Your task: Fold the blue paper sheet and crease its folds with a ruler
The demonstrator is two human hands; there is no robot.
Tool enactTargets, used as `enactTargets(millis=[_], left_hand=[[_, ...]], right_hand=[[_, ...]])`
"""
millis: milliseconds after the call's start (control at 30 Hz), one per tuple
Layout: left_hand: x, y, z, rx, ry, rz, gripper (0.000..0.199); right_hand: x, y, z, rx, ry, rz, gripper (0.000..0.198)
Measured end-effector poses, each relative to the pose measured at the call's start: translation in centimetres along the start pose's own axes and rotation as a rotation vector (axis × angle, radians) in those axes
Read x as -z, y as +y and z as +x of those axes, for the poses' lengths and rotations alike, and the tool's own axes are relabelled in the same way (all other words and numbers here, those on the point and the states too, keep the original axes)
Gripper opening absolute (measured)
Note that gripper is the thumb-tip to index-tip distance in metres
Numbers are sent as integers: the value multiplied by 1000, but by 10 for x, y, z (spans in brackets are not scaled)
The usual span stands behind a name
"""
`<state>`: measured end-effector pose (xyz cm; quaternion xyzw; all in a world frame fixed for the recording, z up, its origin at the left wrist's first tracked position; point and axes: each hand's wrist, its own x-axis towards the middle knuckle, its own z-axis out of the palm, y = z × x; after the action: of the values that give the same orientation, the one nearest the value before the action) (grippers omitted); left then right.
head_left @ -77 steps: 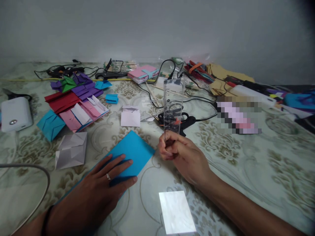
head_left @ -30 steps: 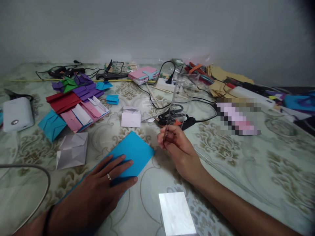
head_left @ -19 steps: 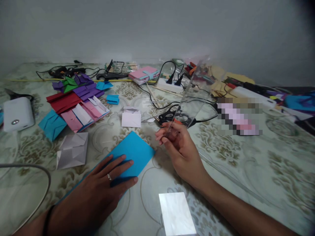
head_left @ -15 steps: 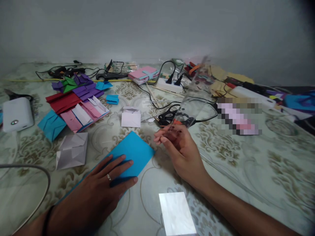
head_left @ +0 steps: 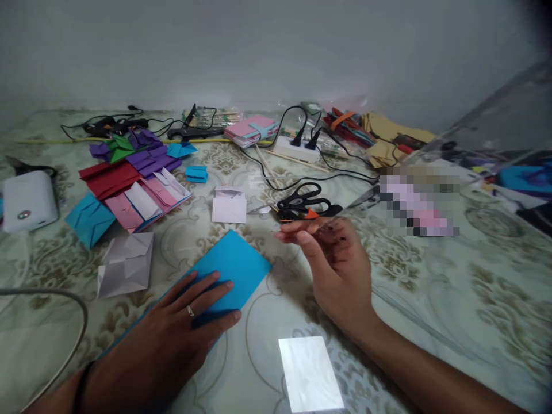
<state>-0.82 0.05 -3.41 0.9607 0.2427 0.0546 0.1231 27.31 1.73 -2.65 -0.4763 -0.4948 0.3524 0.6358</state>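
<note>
My left hand [head_left: 172,322] lies flat with its fingers spread on a blue sheet of paper [head_left: 241,264], pressing it to the patterned table cover. Part of the sheet is hidden under the hand and wrist. My right hand [head_left: 336,264] is raised just right of the paper's corner. Its fingers and thumb grip the end of a clear plastic ruler [head_left: 414,158], which slants up toward the upper right and is hard to see against the background. Black-handled scissors [head_left: 302,201] rest behind the right hand. A small folded white paper [head_left: 229,207] lies beyond the blue sheet.
Folded coloured papers [head_left: 142,167] and a crumpled-looking white one [head_left: 127,264] lie at left, beside a white power bank [head_left: 30,201]. A power strip [head_left: 297,148] with cables stands at the back. A bright white rectangle [head_left: 310,374] shows in front.
The ruler has swung from steeply upright to slanting far right, and my right hand has shifted slightly right with it. My left hand and the blue paper have stayed put.
</note>
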Motion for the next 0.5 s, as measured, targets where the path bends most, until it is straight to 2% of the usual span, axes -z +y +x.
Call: enactTargets(millis=[133, 300, 500], left_hand=[[-1, 0, 0, 16, 13, 11, 70], [-2, 0, 0, 3, -7, 16, 69], [0, 0, 0, 17, -9, 15, 74]], right_hand=[[1, 0, -1, 77, 21, -70, 5], [6, -2, 1, 149, 13, -269, 25], [6, -1, -1, 184, -23, -281, 35]])
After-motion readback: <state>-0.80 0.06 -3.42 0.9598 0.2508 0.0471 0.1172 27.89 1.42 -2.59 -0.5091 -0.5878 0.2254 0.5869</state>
